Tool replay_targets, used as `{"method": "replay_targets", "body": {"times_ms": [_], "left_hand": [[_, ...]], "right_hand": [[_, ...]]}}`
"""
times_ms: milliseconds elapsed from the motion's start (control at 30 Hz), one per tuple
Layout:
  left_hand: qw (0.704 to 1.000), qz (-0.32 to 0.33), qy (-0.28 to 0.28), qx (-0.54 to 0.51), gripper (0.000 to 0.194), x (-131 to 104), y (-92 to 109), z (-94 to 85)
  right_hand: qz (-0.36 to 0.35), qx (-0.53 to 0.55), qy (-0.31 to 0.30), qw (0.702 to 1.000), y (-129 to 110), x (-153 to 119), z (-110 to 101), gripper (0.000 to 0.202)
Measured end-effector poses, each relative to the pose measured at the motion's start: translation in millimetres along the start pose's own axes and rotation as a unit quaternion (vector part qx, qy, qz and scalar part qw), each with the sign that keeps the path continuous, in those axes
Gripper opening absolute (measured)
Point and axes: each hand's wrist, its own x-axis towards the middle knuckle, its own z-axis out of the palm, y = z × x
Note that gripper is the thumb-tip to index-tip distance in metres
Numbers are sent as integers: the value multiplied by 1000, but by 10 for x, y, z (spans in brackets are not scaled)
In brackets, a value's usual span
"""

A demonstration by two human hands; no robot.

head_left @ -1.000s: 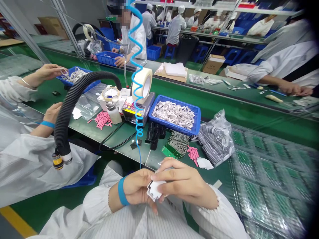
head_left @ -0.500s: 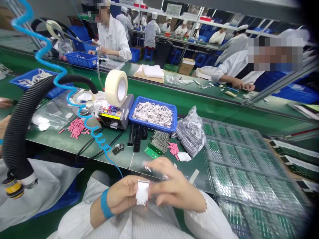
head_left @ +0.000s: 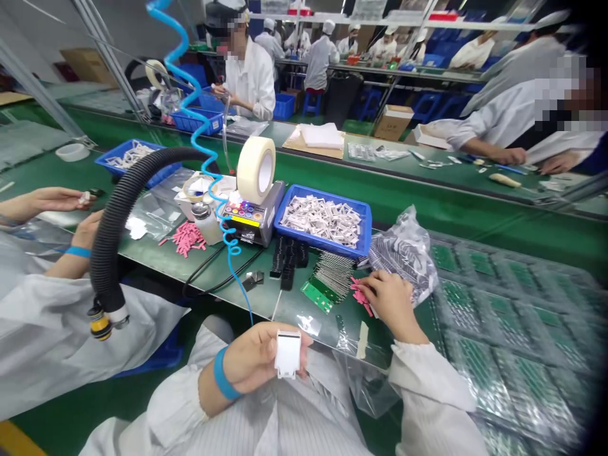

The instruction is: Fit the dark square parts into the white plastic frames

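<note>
My left hand (head_left: 256,358), with a blue band at the wrist, holds a small white plastic part (head_left: 287,354) upright above my lap. Over the table my right hand (head_left: 390,301) reaches down to a small pile of pink strips (head_left: 361,296); its fingers are bent and the fingertips touch the pile, but whether they grip a strip cannot be made out. Just left of that pile lie green circuit boards (head_left: 318,294) with rows of pins (head_left: 336,273). A clear bag of dark striped parts (head_left: 408,253) sits right behind my right hand.
A blue tray (head_left: 365,231) of white parts stands behind the boards, beside a tape dispenser (head_left: 251,221). Clear trays of boards (head_left: 503,316) fill the right side. A black hose (head_left: 107,240) and blue coiled tube hang at left. A co-worker's hands (head_left: 57,199) are further left.
My right hand has moved from beside the white part forward and right to the pink strips. My left hand still holds the white part. The view has shifted left.
</note>
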Motion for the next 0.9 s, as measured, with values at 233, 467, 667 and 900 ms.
{"method": "replay_targets", "body": {"times_ms": [233, 467, 667, 900], "left_hand": [[996, 24, 76, 44, 47, 9, -8, -28], [992, -1, 105, 69, 43, -13, 53, 109], [991, -5, 122, 50, 44, -73, 63, 83], [990, 17, 129, 61, 44, -73, 63, 78]], "right_hand": [[-83, 158, 150, 972, -702, -201, -634, 17], [-265, 181, 131, 938, -1567, -294, -1073, 9], [-291, 138, 136, 937, -1620, -226, -1035, 13], [-299, 128, 147, 934, -1625, -252, -1009, 8]]}}
